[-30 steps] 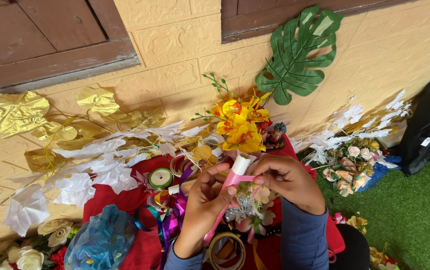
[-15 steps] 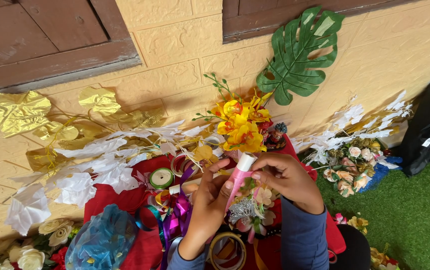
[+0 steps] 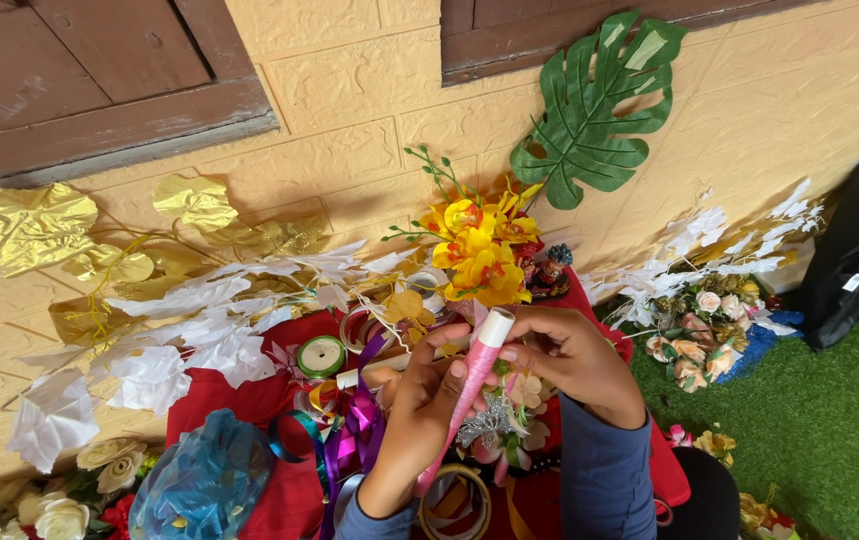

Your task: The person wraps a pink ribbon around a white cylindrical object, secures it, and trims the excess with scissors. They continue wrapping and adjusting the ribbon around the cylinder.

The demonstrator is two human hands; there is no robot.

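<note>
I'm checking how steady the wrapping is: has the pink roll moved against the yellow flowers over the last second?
No. The pink roll keeps its tilt, top just below the yellow flowers.

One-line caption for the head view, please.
Both hands, left hand and right hand, grip a pink paper-wrapped stick above ribbon spools and yellow artificial flowers.

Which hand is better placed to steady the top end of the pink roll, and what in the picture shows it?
Right, probably. The right hand already has its fingertips at the white top end of the pink roll, while the left hand grips it lower along its length.
</note>
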